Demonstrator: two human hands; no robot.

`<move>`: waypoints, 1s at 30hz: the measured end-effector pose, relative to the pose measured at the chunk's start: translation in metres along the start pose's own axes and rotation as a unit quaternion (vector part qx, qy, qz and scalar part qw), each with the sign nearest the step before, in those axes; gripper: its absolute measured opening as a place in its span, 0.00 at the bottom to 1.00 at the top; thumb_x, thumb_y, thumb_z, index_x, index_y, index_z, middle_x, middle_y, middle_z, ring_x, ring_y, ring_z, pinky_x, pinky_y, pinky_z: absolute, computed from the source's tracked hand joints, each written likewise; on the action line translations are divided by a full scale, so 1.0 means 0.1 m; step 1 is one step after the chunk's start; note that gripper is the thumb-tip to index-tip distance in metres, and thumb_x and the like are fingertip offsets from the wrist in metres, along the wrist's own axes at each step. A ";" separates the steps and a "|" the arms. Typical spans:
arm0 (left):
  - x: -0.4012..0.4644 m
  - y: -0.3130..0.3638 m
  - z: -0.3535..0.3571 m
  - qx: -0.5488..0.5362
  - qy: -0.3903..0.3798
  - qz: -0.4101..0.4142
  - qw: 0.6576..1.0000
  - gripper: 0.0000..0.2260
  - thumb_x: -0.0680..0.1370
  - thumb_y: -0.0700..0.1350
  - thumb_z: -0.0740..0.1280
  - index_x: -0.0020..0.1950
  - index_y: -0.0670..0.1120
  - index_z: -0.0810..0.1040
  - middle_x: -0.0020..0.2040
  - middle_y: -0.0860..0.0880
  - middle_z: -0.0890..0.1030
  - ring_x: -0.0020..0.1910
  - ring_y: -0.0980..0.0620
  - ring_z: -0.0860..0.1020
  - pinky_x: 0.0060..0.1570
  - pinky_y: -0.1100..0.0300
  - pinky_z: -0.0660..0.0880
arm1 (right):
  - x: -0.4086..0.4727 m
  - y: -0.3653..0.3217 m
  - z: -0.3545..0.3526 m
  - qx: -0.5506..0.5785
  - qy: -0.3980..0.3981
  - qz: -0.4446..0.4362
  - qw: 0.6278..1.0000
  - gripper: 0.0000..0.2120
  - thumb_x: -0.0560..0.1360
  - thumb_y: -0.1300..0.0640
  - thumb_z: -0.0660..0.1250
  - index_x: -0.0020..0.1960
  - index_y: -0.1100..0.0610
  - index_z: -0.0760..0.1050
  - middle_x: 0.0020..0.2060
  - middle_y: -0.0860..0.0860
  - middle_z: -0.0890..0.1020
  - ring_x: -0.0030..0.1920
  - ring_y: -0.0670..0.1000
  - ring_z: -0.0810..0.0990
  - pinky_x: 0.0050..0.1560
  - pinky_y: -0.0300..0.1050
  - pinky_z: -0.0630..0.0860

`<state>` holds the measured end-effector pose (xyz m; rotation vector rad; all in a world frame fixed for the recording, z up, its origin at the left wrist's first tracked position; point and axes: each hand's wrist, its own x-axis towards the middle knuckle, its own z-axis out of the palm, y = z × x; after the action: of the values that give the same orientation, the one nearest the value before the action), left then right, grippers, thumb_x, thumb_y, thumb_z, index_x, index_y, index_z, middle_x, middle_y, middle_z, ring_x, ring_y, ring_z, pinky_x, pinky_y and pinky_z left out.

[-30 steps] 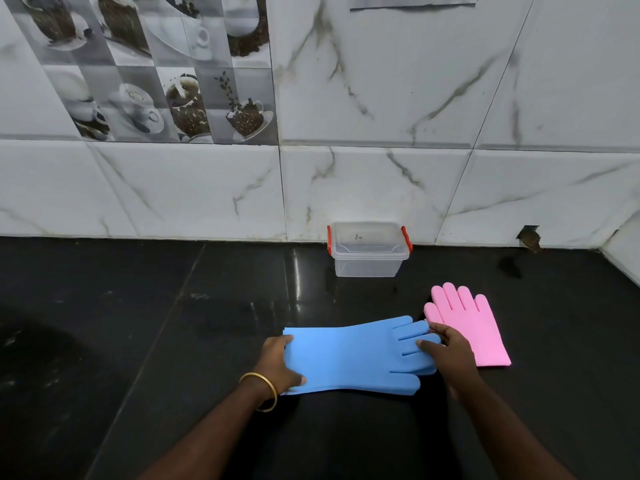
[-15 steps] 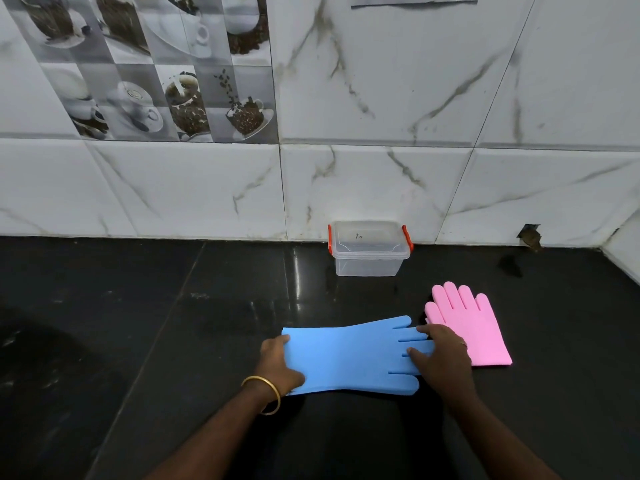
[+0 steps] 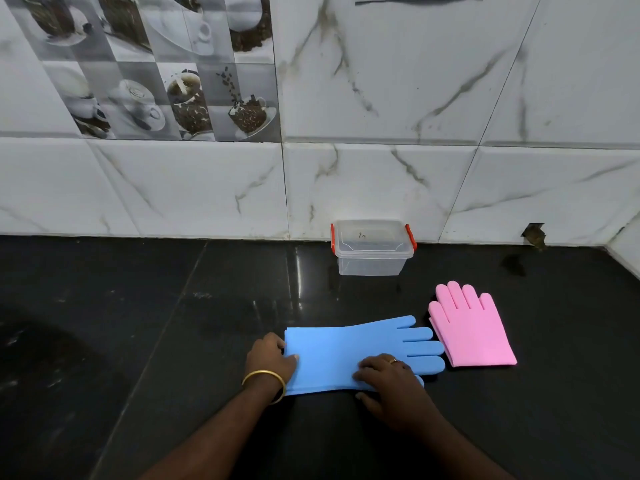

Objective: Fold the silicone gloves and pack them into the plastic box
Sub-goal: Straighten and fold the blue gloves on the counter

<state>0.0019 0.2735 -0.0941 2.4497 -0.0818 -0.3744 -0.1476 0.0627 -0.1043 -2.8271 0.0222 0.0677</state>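
Observation:
Blue silicone gloves (image 3: 346,351) lie stacked flat on the black counter, fingers pointing right. My left hand (image 3: 270,358) holds their cuff end, thumb on top and fingers curled at the edge. My right hand (image 3: 388,379) lies palm down on the gloves' palm area, fingers spread. Folded pink gloves (image 3: 474,334) sit just to the right, fingers pointing away from me. A clear plastic box (image 3: 372,258) with a closed lid and orange clips stands against the wall, beyond both pairs.
The black counter (image 3: 173,323) stretches wide to the left. A marble-tiled wall (image 3: 381,168) closes off the back, and a side wall begins at the far right corner.
My right hand slid left along the blue gloves, from the fingers to the palm area. The left hand stayed at the cuff.

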 end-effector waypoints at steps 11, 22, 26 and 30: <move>0.18 0.14 -0.06 -0.035 -0.022 -0.075 0.996 0.11 0.66 0.51 0.78 0.38 0.47 0.81 0.46 0.46 0.85 0.49 0.46 0.82 0.50 0.58 0.78 | 0.01 0.06 -0.03 0.016 0.008 -0.017 1.000 0.15 0.80 0.49 0.60 0.63 0.44 0.79 0.66 0.41 0.77 0.67 0.44 0.72 0.65 0.40 0.68; 0.36 0.26 -0.07 -0.083 -0.061 -0.154 0.983 0.24 0.62 0.53 0.81 0.51 0.39 0.83 0.49 0.40 0.85 0.46 0.42 0.84 0.46 0.55 0.81 | -0.01 0.09 0.03 0.014 0.022 -0.035 0.999 0.14 0.78 0.51 0.64 0.62 0.45 0.80 0.67 0.43 0.77 0.68 0.48 0.72 0.64 0.38 0.65; 0.44 0.28 -0.09 -0.114 -0.102 -0.148 0.977 0.20 0.68 0.46 0.79 0.53 0.34 0.82 0.49 0.38 0.84 0.47 0.41 0.83 0.47 0.52 0.79 | -0.03 0.09 0.03 0.010 0.017 -0.040 0.999 0.15 0.77 0.53 0.65 0.62 0.47 0.81 0.66 0.44 0.78 0.68 0.49 0.74 0.66 0.44 0.70; 0.48 0.30 -0.19 -0.172 -0.145 -0.175 0.959 0.14 0.72 0.37 0.74 0.54 0.34 0.78 0.40 0.41 0.79 0.36 0.44 0.78 0.34 0.57 0.76 | -0.06 0.04 -0.02 -0.001 0.062 -0.047 0.997 0.16 0.69 0.56 0.73 0.56 0.48 0.84 0.54 0.44 0.85 0.57 0.47 0.83 0.56 0.45 0.80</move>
<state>0.0543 0.2540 -0.0730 2.0444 0.2743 -0.8303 -0.1540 0.0580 -0.1029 -2.8261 -0.0821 -0.1282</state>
